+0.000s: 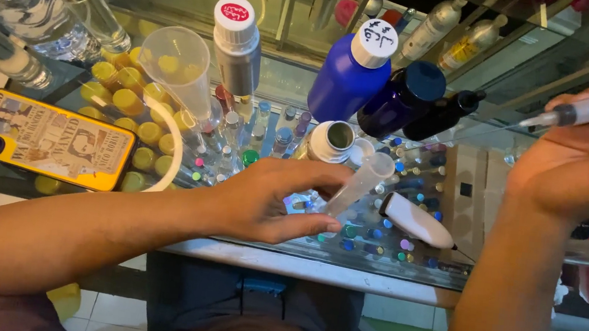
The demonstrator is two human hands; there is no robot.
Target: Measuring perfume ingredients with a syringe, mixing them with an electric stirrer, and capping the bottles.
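Glass table (pixel 398 280) crowded with bottles: left hand (pixel 262 202) pinching small clear vial (pixel 361 183), tilted, apparently empty; right hand (pixel 586 161) clamped on syringe (pixel 588 109), raised well apart; filling not yet begun.

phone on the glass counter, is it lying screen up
No, the phone lies with its yellow printed case back and camera lens facing up.

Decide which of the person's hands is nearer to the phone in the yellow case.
Left. The left hand is just right of the phone; the right hand is raised at the far right.
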